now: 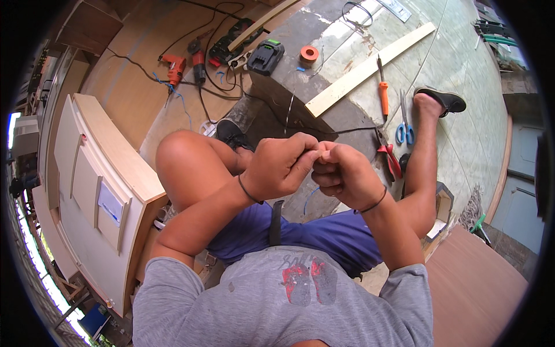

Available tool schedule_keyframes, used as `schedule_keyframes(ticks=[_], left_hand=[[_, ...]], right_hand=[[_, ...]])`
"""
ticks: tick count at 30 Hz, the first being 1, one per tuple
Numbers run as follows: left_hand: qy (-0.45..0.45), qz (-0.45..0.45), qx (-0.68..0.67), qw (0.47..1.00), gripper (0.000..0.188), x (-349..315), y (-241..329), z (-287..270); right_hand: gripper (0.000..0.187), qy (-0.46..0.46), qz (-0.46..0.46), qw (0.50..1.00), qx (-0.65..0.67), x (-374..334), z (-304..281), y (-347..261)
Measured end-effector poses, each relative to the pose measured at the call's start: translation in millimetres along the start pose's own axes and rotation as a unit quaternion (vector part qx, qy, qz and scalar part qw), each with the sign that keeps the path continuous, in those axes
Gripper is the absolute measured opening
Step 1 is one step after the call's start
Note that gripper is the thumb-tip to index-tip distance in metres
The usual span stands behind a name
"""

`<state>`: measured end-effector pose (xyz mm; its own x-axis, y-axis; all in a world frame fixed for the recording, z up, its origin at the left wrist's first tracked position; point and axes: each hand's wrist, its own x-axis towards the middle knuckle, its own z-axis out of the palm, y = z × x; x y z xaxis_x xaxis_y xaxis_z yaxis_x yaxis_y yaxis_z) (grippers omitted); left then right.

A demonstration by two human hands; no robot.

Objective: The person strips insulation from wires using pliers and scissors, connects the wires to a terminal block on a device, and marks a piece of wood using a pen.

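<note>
My left hand [283, 165] and my right hand [347, 173] meet above my lap. Both are closed, thumbs and forefingers pinched together at the same spot. Whatever lies between the fingertips is too small or too hidden to name. Just beyond the knuckles, a thin, twisted-looking strand [291, 104] runs along the dark block. To the right of my right hand lie pliers with red handles [392, 161] and scissors with blue handles [404, 133]. A soldering iron with an orange handle [384, 98] rests farther out, its tip on a wooden strip [370, 69].
A roll of orange tape [309, 54] and a dark battery charger [266, 56] sit at the far side. An orange drill [174, 68] and a red-and-black power tool [198, 62] lie among cables at far left. A white-faced wooden cabinet piece [98, 196] stands left of my knee.
</note>
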<state>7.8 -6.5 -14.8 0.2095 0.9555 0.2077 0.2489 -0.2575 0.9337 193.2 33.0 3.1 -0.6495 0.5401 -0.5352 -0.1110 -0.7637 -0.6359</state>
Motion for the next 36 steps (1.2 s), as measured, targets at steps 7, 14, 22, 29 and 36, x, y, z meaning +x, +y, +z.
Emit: schedule_keyframes(ticks=[7,14,22,29,36], left_hand=[[0.064,-0.017,-0.049,0.997,0.013,2,1,0],[0.026,-0.089,-0.139,0.986,0.015,1,-1,4],[0.059,0.005,-0.010,0.998,0.010,0,1,-5],[0.039,-0.094,-0.156,0.982,0.015,2,-4,-1],[-0.040,-0.125,-0.133,0.982,0.012,2,0,-2]], right_hand=[[0.022,0.077,-0.302,0.922,-0.229,4,3,14],[0.017,0.123,-0.490,0.663,-0.553,11,-3,11],[0.015,-0.102,0.049,0.982,0.153,2,4,2],[0.022,0.110,-0.518,0.633,-0.565,7,1,4],[0.008,0.124,-0.395,0.744,-0.525,7,-1,5]])
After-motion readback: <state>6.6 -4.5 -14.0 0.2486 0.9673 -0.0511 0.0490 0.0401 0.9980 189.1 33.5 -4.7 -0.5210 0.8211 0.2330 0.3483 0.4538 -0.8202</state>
